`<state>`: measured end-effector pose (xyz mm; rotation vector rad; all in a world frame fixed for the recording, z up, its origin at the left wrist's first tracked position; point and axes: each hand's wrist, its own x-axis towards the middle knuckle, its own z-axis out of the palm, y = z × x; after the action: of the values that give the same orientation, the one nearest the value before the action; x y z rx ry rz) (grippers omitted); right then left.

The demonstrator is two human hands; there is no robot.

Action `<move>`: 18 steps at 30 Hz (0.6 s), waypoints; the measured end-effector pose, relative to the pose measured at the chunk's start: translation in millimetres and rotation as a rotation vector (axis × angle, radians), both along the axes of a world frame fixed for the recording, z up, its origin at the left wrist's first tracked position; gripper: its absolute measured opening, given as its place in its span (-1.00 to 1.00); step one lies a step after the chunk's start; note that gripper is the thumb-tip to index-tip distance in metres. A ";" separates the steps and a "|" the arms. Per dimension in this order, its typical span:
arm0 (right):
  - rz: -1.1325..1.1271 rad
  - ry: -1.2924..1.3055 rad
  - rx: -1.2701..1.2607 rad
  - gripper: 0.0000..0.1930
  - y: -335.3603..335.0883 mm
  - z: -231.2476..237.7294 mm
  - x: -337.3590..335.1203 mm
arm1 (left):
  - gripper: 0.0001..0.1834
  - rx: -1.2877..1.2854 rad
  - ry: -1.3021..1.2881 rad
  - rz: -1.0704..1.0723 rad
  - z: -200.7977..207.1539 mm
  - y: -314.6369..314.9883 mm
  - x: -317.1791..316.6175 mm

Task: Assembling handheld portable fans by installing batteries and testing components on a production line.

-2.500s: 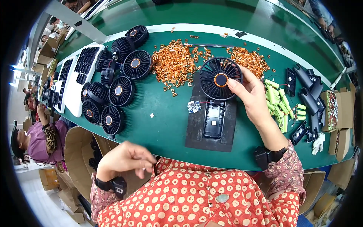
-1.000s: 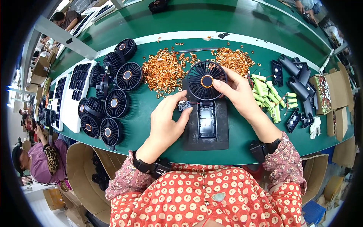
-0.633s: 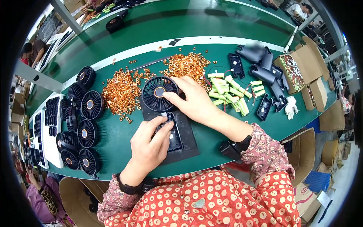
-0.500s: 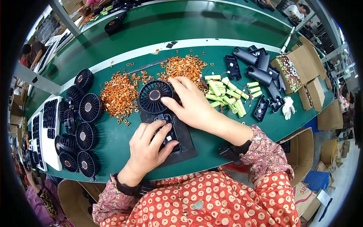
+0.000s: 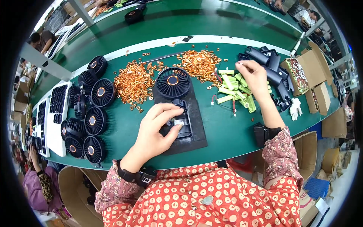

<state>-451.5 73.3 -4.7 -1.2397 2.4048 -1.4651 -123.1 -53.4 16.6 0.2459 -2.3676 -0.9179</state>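
Observation:
A black handheld fan with a round grille and an orange ring at its hub (image 5: 172, 80) lies on a dark flat block (image 5: 194, 138). My left hand (image 5: 157, 126) rests at the fan's open handle housing, thumb and fingers closed about it. Raised over the right of the table, my right hand (image 5: 255, 77) has thumb and index fingertip pinched together; whatever may be between them is too small to make out. Beneath and beside it lie green cylindrical battery cells (image 5: 225, 90) with thin wires and small connectors.
Two heaps of small orange rings (image 5: 134, 85) lie beyond the fan. Several black fan heads (image 5: 95, 121) stand left, by white trays (image 5: 56, 142). At right are black handle shells (image 5: 274, 60), a crumpled white glove-like item (image 5: 295, 108) and open cardboard boxes (image 5: 312, 60).
My right hand has left the fan's grille and moved right, above the battery cells. My left hand stays at the handle housing. The whole view has shifted slightly.

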 end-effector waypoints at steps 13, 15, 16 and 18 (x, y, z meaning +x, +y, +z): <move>0.598 -0.985 -0.474 -0.76 -9.5 57.9 62.1 | -0.61 0.680 0.086 0.089 -4.0 9.2 -7.8; 0.619 -1.083 -0.180 -0.75 -7.0 48.2 91.4 | -0.62 0.702 0.130 0.074 -4.6 9.0 -9.2; 0.604 -1.142 -0.063 -0.74 -7.8 46.2 106.5 | -0.62 0.703 0.124 0.079 -5.5 8.5 -8.2; 0.651 -0.983 0.157 -0.76 -7.2 45.8 126.1 | -0.64 0.841 0.164 0.031 -5.5 8.0 -6.4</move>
<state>-325.4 66.2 41.1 -0.8244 1.2795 -1.2067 -129.5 -45.4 11.2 0.4997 -1.7034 -1.7969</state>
